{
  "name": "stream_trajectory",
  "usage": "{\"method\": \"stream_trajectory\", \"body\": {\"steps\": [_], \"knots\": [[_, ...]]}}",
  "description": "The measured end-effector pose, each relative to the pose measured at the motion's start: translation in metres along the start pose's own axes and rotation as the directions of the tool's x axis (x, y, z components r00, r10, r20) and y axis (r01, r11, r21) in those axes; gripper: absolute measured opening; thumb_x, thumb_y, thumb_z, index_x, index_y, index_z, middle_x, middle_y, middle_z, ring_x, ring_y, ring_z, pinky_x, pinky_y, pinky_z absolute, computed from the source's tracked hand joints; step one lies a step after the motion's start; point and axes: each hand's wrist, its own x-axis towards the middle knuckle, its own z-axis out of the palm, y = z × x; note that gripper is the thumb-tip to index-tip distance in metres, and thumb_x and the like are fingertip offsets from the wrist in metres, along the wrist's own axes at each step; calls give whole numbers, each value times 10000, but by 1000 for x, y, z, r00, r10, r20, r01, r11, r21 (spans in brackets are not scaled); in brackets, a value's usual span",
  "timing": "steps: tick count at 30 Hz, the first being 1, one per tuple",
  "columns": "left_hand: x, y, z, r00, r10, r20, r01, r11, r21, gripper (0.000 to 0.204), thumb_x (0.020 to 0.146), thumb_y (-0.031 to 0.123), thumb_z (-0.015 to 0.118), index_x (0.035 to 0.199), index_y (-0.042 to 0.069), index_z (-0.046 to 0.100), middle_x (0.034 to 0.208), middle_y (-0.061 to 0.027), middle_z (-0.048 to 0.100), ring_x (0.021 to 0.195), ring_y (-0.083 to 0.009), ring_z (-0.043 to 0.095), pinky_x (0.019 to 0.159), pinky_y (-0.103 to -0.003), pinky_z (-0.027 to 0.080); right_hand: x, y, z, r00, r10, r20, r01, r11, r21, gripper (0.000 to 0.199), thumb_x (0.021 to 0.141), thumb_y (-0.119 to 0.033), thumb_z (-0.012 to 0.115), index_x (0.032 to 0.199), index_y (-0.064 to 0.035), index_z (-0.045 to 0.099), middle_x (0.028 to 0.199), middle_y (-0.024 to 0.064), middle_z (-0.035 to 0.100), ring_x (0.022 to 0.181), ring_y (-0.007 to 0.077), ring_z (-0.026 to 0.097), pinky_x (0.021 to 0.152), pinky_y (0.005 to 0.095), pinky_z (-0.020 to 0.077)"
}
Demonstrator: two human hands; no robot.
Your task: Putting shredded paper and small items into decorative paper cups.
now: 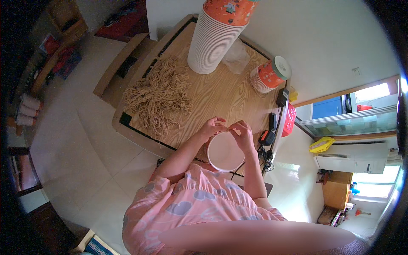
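A white-lined paper tub [226, 152] is close to my body at the table's near edge, its round opening facing up toward me. Over its far rim my two hands meet. The fingers of my left hand [212, 128] are bent and drawn together at the rim's left. My right hand [242, 135] pinches at the rim beside it, fingertips nearly touching the left ones. Whatever lies between the fingertips is too small to make out. A loose heap of beige cord [162, 95] spreads over the wooden table [212, 100] to the left of my hands.
Farther back stands a tall stack of paper tubs [214, 40], orange at the top. A shorter orange stack [270, 75] and a crumpled clear plastic bag [236, 57] are near it. Black adapters [272, 121] and cables [266, 158] line the right edge, beside a red basket [289, 120].
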Motion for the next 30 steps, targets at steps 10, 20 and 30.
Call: {"method": "stream_trajectory", "body": {"steps": [10, 20, 30], "knots": [[-2, 2, 1, 996, 5, -90, 2, 996, 86, 505, 634, 193, 749, 1057, 95, 492, 697, 16, 585, 533, -40, 442, 476, -172, 318, 6, -8, -3, 994, -99, 40, 104, 981, -167, 88, 666, -102, 668, 741, -100, 621, 764, 51, 564, 786, 243, 527, 748, 358, 397], [4, -5, 5, 988, 113, -102, -98, 985, 143, 440, 654, 172, 748, 1020, 65, 528, 737, 14, 604, 622, -58, 504, 530, -204, 391, 1, 11, 12, 973, 182, 138, -172, 981, -85, 72, 704, -118, 641, 760, -81, 617, 732, 43, 590, 705, 182, 543, 660, 321, 415], [2, -4, 9, 914, 405, -10, -284, 659, 697, 146, 707, 166, 699, 781, 62, 630, 672, 1, 600, 556, -70, 482, 514, -238, 419, 12, 51, 19, 796, 438, 419, -531, 836, 135, 120, 777, -119, 591, 752, -5, 621, 683, -14, 570, 649, 62, 484, 580, 213, 392]]}}
